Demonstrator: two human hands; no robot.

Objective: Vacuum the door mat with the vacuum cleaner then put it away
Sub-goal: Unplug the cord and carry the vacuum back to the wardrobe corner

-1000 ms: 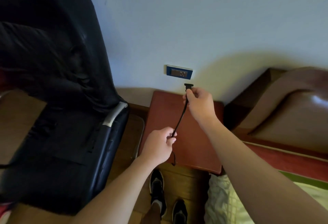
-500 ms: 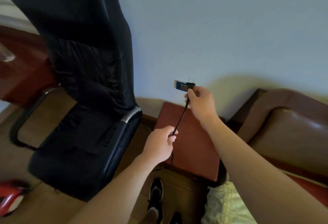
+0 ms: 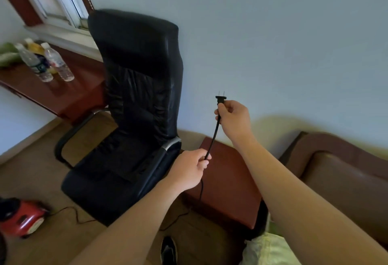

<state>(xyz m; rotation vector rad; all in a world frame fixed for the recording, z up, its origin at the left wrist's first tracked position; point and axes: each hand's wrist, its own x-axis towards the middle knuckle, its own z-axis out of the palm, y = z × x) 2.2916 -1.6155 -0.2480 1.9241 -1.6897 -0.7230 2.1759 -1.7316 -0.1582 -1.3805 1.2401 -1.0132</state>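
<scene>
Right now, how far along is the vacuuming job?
Done, it seems: the black two-pronged plug is unplugged, prongs bare, so the vacuuming is probably over; the door mat is out of view. In hand: the right hand holds the plug, the left hand has a grip on the thin black cord. Left: gather the cord trailing over the floor and put away the red vacuum cleaner.

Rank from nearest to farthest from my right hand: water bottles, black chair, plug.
1. plug, pinched by the right hand itself.
2. black chair, just left of it.
3. water bottles, far left on the desk.
</scene>
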